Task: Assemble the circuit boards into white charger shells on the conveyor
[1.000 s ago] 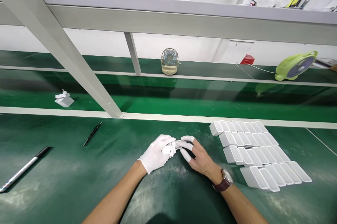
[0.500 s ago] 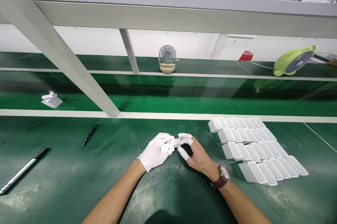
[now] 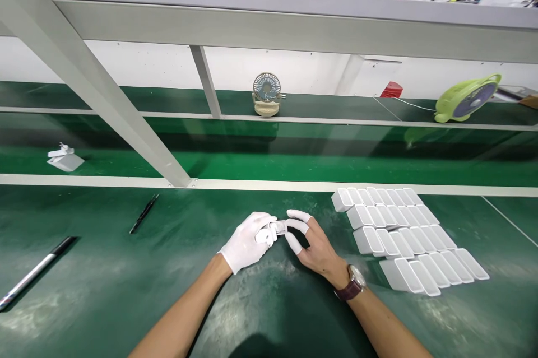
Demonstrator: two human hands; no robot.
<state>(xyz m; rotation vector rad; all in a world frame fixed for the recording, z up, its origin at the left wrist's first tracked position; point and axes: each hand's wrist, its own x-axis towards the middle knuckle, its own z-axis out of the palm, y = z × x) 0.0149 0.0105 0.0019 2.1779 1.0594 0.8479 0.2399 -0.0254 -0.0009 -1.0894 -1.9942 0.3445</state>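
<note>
My left hand [image 3: 249,241], in a white glove, is closed around a small white plastic part [image 3: 266,236]. A clear or pale rectangular end [image 3: 279,227] of the part sticks out to the right. My right hand [image 3: 310,241] wears white covers on its thumb and two fingers, with a watch [image 3: 356,279] on the wrist. Its fingers are apart and curved around the free end of the part. One fingertip is at that end; whether it touches I cannot tell. The inner side of the part is hidden by my left fingers.
Rows of white plastic cases [image 3: 403,240] stand on the green table to the right. Black tweezers [image 3: 144,214] and a dark-and-silver rod [image 3: 37,274] lie left. Beyond the rail [image 3: 269,185], a white item [image 3: 65,158] sits on a green belt. Fans [image 3: 267,92] stand farther back.
The fingers of my right hand have spread a little, the upper one lifting off the others. On the green belt the white item has moved left. My left hand keeps its hold.
</note>
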